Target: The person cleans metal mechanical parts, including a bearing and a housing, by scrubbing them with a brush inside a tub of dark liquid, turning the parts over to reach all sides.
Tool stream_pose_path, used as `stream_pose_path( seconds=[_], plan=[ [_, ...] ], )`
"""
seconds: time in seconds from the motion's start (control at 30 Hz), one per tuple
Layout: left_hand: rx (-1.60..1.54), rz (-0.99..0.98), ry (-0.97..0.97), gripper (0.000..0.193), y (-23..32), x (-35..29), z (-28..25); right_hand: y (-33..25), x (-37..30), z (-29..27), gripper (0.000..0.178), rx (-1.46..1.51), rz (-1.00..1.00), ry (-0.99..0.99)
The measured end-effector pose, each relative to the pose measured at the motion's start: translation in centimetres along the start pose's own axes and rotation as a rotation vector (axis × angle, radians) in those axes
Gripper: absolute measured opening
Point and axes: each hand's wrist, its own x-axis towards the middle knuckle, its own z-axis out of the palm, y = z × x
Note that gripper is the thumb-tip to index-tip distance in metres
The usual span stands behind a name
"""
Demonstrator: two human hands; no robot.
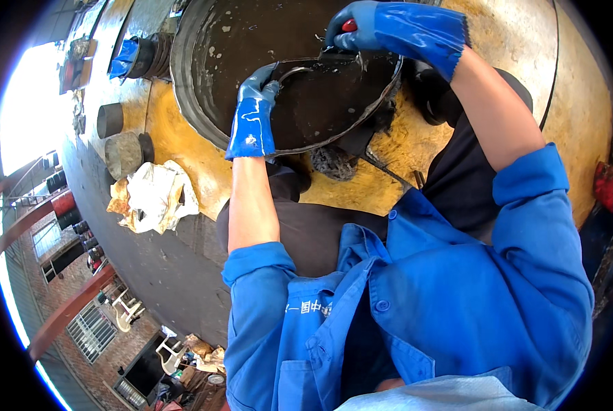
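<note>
Both my hands wear long blue rubber gloves over a large round tub [183, 89] of dark, murky liquid. My left hand [256, 103] is closed at the tub's near left, thumb and fingers pinching the edge of a dark piece with a curved, shiny metal rim [294, 72]. Most of that piece blends into the liquid, so its full shape cannot be told. At the far right of the tub, my right hand [358, 27] is closed round a red-handled tool [349, 26]. Its dark, ragged working end [340, 57] meets the piece's far edge; its kind is unclear.
A crumpled whitish cloth or bag [161, 196] lies left of the tub on the floor. Beyond it stand short cylinders [123, 155] and a dark bucket-like container with blue inside [132, 59]. A dark, shaggy clump [334, 163] sits against the tub's near side, between my legs.
</note>
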Motion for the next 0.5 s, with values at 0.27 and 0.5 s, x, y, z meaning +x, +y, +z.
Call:
stream_pose_path(
  seconds=[0.27,0.5],
  plan=[
    [-0.031,-0.065,0.156,0.042,-3.3,1.6,0.5,2.8,3.4,2.5,0.027,0.037,-0.136,0.204],
    [-0.018,-0.167,0.142,0.04,-2.9,1.8,0.3,2.3,6.0,6.4,0.025,0.181,0.068,0.066]
  ],
)
